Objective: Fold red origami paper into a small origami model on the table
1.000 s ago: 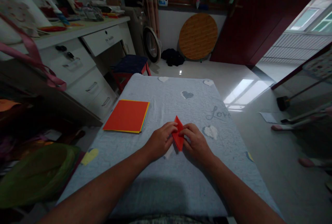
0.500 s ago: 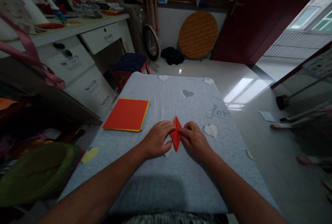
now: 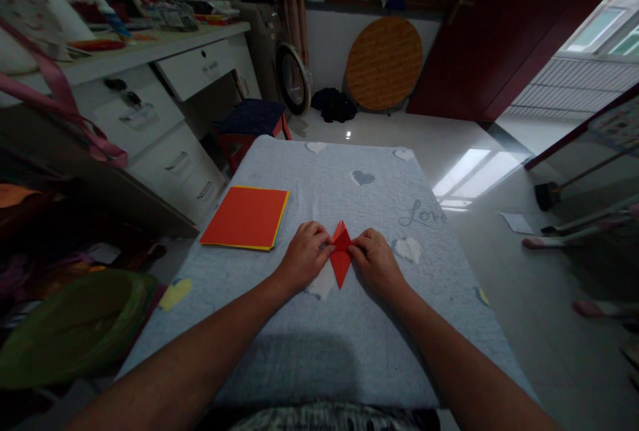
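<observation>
A small piece of red folded origami paper (image 3: 341,261), shaped like a narrow diamond, is between my two hands over the cloth-covered table. Its upper end shows two separate points; the lower end comes to one tip. My left hand (image 3: 305,255) pinches its left corner between thumb and fingers. On the opposite side, my right hand (image 3: 377,259) pinches the right corner, fingers curled. A stack of square coloured paper (image 3: 244,218), red on top with yellow and blue edges beneath, lies left of my left hand.
The table (image 3: 319,178) wears a pale blue cloth with heart patterns. Beyond it stand a stool (image 3: 252,118) and an open washing machine (image 3: 292,78). A white desk (image 3: 150,112) runs along the left, above a green basket (image 3: 80,324). A round wooden tabletop (image 3: 384,64) leans at the back wall.
My left hand has shifted from lying over the paper to pinching its left corner. The paper's upper end now shows two points and its middle looks wider. The view has tilted slightly.
</observation>
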